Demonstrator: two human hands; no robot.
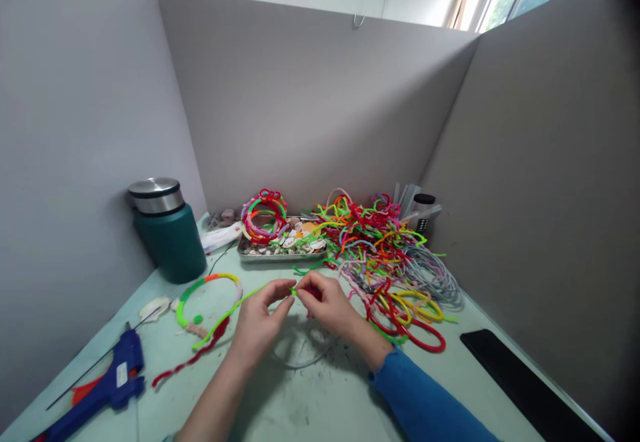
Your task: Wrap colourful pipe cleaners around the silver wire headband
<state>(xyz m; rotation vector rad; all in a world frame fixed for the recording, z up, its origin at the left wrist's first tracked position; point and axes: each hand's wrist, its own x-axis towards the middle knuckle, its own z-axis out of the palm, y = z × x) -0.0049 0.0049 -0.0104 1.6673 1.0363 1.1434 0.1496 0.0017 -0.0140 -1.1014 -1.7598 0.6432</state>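
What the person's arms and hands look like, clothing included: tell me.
The left hand and right hand are bare, with no glove or watch showing. A plain blue sleeve covers the right arm, ending in a wavy edge short of the wrist. The left forearm is bare almost to the picture's bottom edge.

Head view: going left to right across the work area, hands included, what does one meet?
Blue glue gun → teal bottle → multicoloured ring → left hand → right hand → coiled grey cords → black strip
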